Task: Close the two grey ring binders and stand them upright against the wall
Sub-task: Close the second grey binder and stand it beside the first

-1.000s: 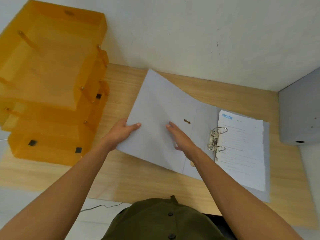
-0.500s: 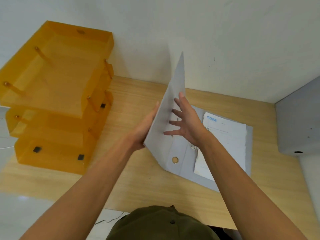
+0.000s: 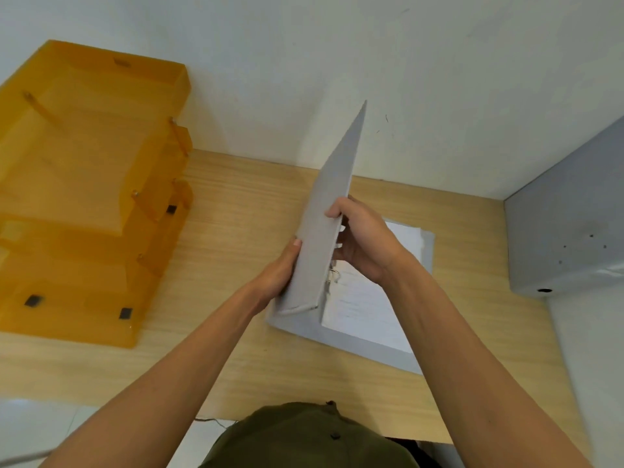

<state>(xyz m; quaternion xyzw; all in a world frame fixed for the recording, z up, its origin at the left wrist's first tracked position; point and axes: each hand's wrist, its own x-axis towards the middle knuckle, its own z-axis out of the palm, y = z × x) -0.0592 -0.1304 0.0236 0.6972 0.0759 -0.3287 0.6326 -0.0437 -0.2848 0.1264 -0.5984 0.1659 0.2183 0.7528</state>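
A: Binder (image 3: 337, 214) first. Where does it sit?

B: On the desk (image 3: 236, 231), about centre, its back cover flat and its front cover raised steeply, pointing toward 12 o'clock at the wall (image 3: 337, 62). Paper sheets (image 3: 364, 305) lie in the open half, with the metal rings (image 3: 332, 275) just showing at the spine.

A: And each hand?

B: Left hand (image 3: 282, 271) presses its palm and thumb on the outer face of the raised cover. Right hand (image 3: 363, 238) curls its fingers over that cover's edge from the inner side, gripping it.

A: The other one?

B: A second grey binder (image 3: 567, 224) is at 3 o'clock, shut and against the wall. An orange tray stack (image 3: 87, 184) sits at 9 o'clock.
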